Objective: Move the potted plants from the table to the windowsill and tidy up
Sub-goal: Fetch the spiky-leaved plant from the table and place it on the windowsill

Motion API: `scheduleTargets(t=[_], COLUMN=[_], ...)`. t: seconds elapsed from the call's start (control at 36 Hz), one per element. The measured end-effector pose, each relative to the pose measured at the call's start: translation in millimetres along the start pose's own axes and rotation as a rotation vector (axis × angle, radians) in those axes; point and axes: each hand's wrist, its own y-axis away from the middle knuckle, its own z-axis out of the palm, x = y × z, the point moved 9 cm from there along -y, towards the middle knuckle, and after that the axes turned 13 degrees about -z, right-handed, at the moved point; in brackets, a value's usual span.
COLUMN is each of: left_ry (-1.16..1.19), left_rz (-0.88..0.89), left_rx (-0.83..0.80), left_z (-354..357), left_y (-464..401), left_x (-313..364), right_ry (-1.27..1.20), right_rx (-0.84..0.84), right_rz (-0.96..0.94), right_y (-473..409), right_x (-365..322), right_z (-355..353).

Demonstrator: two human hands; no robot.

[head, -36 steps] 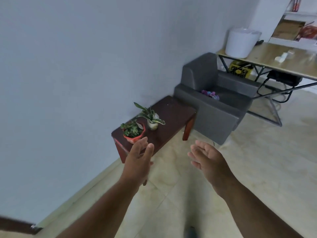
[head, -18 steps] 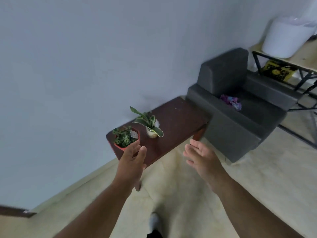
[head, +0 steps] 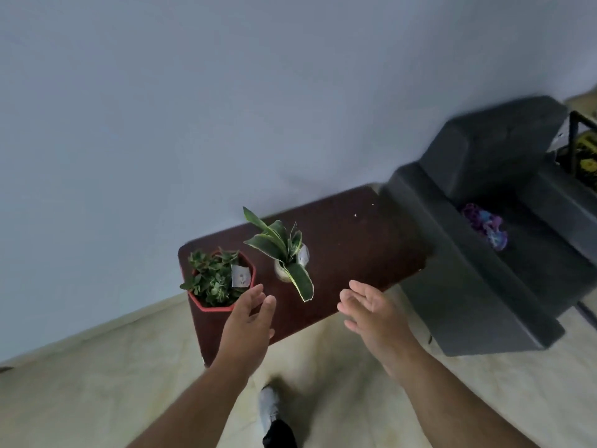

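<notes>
Two potted plants stand on a dark wooden side table (head: 355, 250) against the wall. At the table's left end is a small leafy plant in a red hexagonal pot (head: 217, 281) with a white tag. To its right is a striped-leaf plant in a small pale round pot (head: 286, 258). My left hand (head: 250, 321) is open just in front of the red pot's near right edge, not touching it. My right hand (head: 371, 310) is open over the table's front edge, to the right of the pale pot. Both hands hold nothing.
A grey armchair (head: 478, 286) stands against the table's right end, with a purple and blue item (head: 484, 226) on its seat. A black metal frame with something yellow (head: 581, 156) is at the far right. My shoe (head: 269, 407) is on the pale tiled floor.
I have stepped closer, so the table and plants look larger and nearer. Both hands have come forward, the left up to the red pot and the right over the table's front edge.
</notes>
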Motion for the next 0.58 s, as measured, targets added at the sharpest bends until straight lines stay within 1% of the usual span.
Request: scheduleTargets(t=[0.28,0.58], left_ry=[-0.060,-0.022], left_rz=[-0.102,-0.177], left_rx=[0.048,0.153], left_z=[35,60], left_y=[-89,-173], left_x=[-2,-29], right_ry=[0.030,0.008], right_rx=[-0.083,-0.224], right_rz=[0.075,0.122], right_y=[-102,-199], right_x=[44,118], right_z=[7,36])
